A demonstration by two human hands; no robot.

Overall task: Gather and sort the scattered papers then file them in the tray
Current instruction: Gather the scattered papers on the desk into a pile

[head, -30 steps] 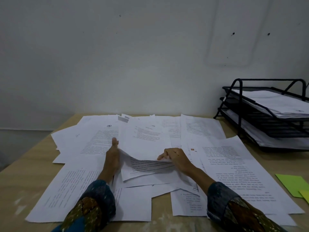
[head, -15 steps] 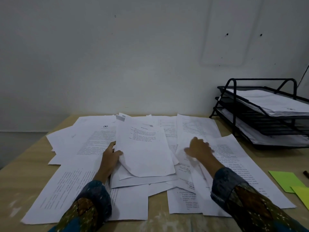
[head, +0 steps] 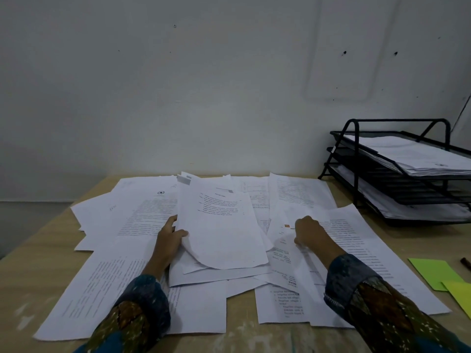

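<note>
Several white printed papers (head: 142,217) lie scattered and overlapping across the wooden table (head: 33,271). My left hand (head: 168,240) grips the left edge of a small gathered stack (head: 221,233) in the middle, thumb on top. My right hand (head: 309,233) rests on a sheet (head: 288,240) to the right of the stack, fingers curled and pinching its edge. A black wire three-tier tray (head: 356,159) stands at the back right, with papers in its top and bottom tiers.
Green and yellow sticky notes (head: 433,272) lie at the right edge of the table, with a small dark object (head: 466,261) beside them. A plain white wall rises behind the table. Bare wood shows along the left side and the front edge.
My right hand left the central stack, moved right and took hold of a sheet there. The lifted stack settled flatter under my left hand. The view shifted slightly.
</note>
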